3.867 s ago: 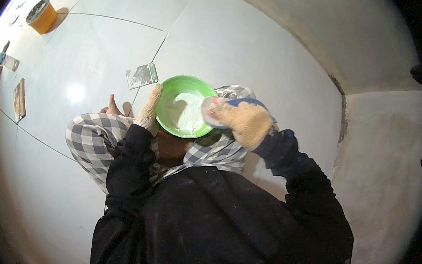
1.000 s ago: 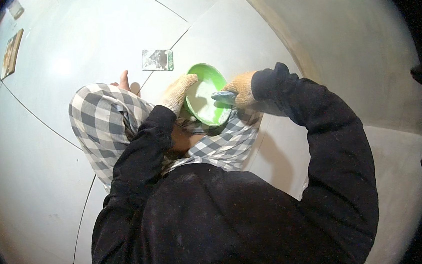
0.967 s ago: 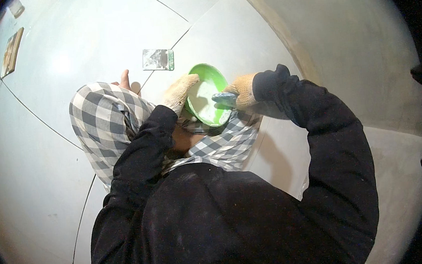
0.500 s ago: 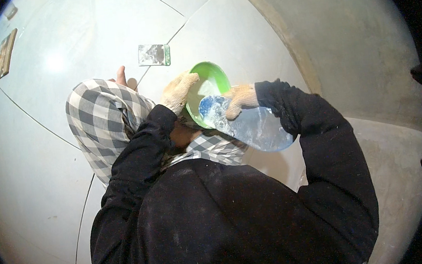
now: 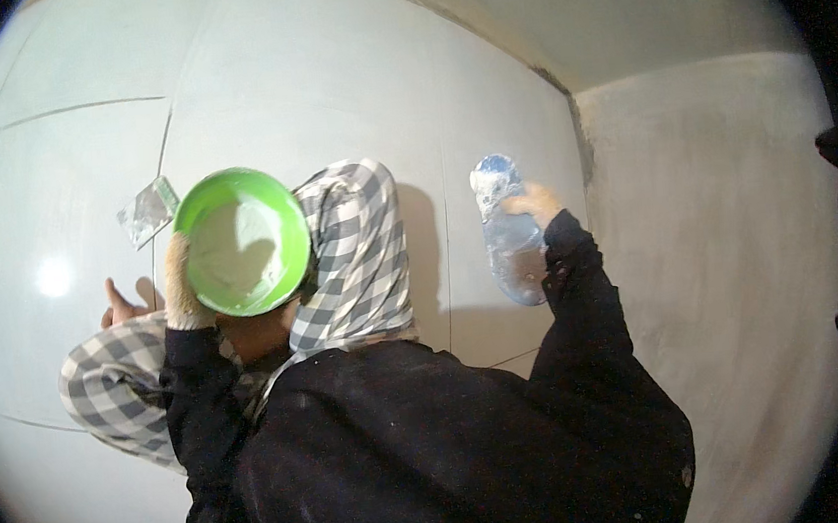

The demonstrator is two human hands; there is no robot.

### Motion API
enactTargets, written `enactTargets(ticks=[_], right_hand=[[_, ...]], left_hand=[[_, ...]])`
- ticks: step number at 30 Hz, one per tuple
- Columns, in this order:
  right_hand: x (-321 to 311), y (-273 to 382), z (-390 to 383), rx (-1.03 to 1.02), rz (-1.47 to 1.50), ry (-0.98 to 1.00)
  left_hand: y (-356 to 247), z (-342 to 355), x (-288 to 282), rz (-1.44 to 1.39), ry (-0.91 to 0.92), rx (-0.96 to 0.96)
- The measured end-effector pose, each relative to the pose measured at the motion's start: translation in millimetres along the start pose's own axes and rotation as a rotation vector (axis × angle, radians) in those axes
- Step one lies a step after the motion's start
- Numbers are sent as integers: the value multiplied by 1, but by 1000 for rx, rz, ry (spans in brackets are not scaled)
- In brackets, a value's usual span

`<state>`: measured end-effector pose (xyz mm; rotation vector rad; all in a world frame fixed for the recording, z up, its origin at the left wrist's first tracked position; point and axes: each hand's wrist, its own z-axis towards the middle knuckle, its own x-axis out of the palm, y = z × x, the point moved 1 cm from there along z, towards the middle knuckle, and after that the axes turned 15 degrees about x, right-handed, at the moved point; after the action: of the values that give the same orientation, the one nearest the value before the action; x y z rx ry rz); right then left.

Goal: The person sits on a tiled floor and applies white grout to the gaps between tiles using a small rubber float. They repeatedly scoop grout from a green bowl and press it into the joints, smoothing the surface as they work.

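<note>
My left hand (image 5: pixel 180 284) gripped the bowl (image 5: pixel 298 230) at its left side, left of my right knee (image 5: pixel 366 201); this one-sided hold could have let it tip. My right hand (image 5: pixel 536 203) pinched the blue plate (image 5: pixel 511 243); excess tilt could have shed its paste (image 5: pixel 486 193). The scraper (image 5: pixel 146 216) lay beside the bowl; the wall (image 5: pixel 657 17) could have limited reach.

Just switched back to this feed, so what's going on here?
A seated person's gloved left hand holds the left side of a green bowl with white material inside. The gloved right hand is out to the right, gripping a blue oblong piece with white smears toward its far end; whether that piece touches the floor is unclear. A flat, smeared plate lies on the floor beyond the bowl's left side.
</note>
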<state>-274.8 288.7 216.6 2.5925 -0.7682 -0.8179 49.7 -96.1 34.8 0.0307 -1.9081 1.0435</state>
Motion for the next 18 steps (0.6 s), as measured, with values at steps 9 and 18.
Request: enactTargets(ticks=[9,18], right_hand=[[13,-113,128,-6,-411,-432],[69,-106,174,103,-673,-642]], left_hand=[[-16,-2,-5,148,-481,-38],[-33,-1,-89,146,-415,-50]])
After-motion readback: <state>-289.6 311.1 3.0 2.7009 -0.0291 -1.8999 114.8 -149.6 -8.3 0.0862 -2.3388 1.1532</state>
